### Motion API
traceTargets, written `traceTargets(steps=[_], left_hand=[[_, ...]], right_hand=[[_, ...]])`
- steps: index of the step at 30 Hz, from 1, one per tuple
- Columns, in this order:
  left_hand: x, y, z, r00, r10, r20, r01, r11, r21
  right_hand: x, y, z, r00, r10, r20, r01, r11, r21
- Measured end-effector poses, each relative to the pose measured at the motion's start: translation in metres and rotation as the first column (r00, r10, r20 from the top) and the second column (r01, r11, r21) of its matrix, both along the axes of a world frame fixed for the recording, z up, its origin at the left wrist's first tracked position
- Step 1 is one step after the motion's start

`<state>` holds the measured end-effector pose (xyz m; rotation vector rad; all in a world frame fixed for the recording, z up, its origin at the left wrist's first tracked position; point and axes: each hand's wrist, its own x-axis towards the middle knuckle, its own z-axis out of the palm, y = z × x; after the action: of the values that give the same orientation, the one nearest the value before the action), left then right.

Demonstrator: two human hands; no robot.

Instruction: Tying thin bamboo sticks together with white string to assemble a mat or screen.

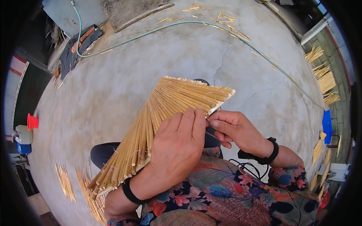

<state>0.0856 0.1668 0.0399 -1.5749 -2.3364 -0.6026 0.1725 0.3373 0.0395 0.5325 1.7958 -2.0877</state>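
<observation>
A fan-shaped piece of golden reed stalks [151, 113], tied side by side, lies across my lap. Small loops of thread show along its stalks, and a pale strip [223, 103] edges its right corner. My left hand [177, 141] is closed over the near edge of this piece, fingers pressed on top; its thumb is hidden. Close beside those fingertips, my right hand [237, 130] pinches a thin thread [208, 119] between thumb and forefinger at the right corner. Whether a needle is on it, I cannot tell.
A green hose [188, 22] curves over the concrete floor [102, 86]. Cut stalks [226, 19] lie scattered at the far side. Loose reed bundles [65, 182] are at the left, more bundles [315, 54] along the right wall. A red bucket [32, 121] stands left.
</observation>
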Motion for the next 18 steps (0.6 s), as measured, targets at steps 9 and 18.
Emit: traceTargets(steps=[9,18], left_hand=[[-0.001,0.009,0.0,0.998,-0.035,0.046,0.034,0.999,0.025],[-0.011,0.007,0.009,0.99,-0.08,0.12,0.078,0.997,0.017]], right_hand=[[0.001,-0.002,0.0,0.99,-0.14,0.014,0.14,0.989,-0.046],[-0.008,-0.008,0.001,0.977,-0.209,0.046,0.214,0.966,-0.144]])
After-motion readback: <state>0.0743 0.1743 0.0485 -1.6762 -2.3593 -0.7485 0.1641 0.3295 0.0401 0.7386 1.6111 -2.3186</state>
